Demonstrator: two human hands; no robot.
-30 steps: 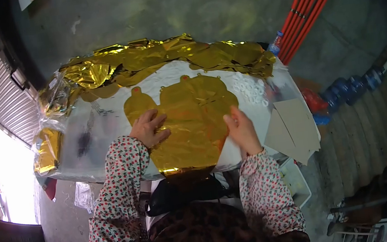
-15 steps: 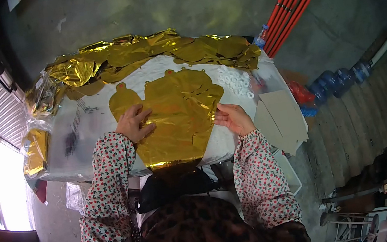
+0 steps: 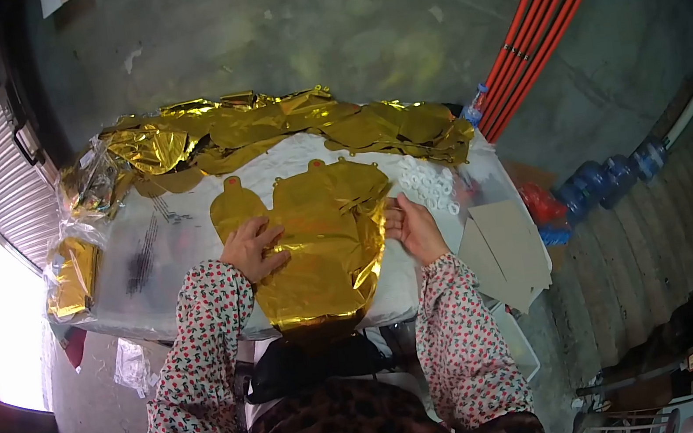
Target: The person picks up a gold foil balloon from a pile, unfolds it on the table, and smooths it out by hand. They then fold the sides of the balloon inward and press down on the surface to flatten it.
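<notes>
A flat gold foil balloon (image 3: 321, 255), with small tabs along its top edge, lies on the white-covered table in front of me. Its lower end hangs over the near edge. My left hand (image 3: 252, 251) rests on its left part with the fingers spread. At the right edge, my right hand (image 3: 414, 228) has its fingers bent together on the foil, which is folded inward and creased there. The fingertips are partly hidden. Small white rings (image 3: 429, 183) lie in a heap just beyond my right hand.
More gold foil (image 3: 264, 131) is heaped along the table's far side. A plastic-wrapped gold packet (image 3: 73, 274) sits at the left corner, and grey-beige cardboard sheets (image 3: 506, 251) lie at the right. Orange pipes (image 3: 534, 35) and large blue bottles (image 3: 594, 182) are beyond the table.
The view has tilted up, so everything sits lower. My right hand has turned more upright at the foil's right edge, which is drawn further inward. The left hand stays on the foil.
</notes>
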